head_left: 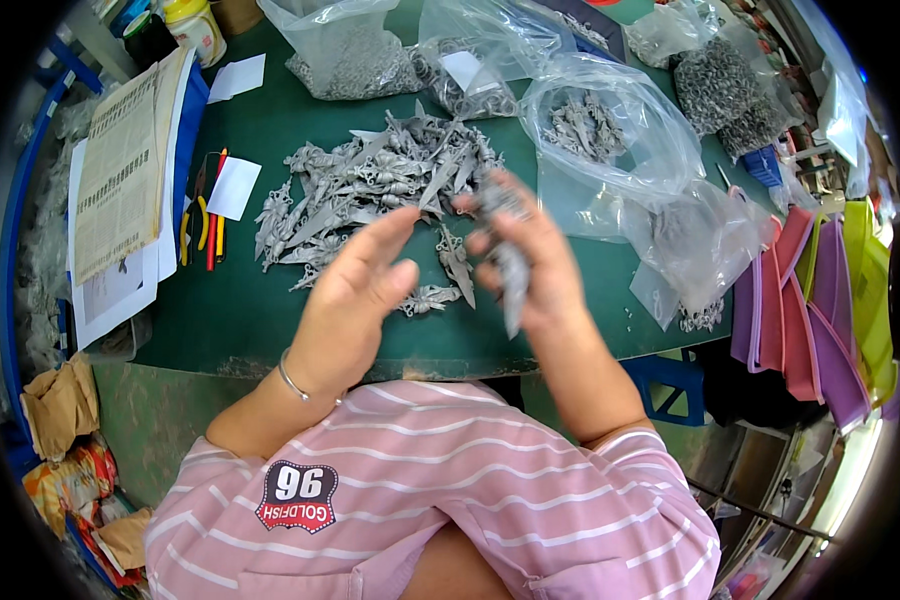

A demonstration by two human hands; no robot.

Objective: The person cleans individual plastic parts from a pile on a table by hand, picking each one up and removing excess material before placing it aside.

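Behind hands: clear bag (660, 150) holding grey castings (588, 125).

The heap of dagger-shaped castings (375, 190) looks like dull grey metal, matt and rough-edged, as does the piece (510, 265) in the right hand. The bags (610, 140) are clear, glossy, crinkled plastic. The counter (260, 310) has a matt green mat, worn at its edge. The sheets (120, 170) are paper.

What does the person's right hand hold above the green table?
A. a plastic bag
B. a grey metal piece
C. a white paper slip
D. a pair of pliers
B: the right hand grips a long grey metal piece, like those in the pile.
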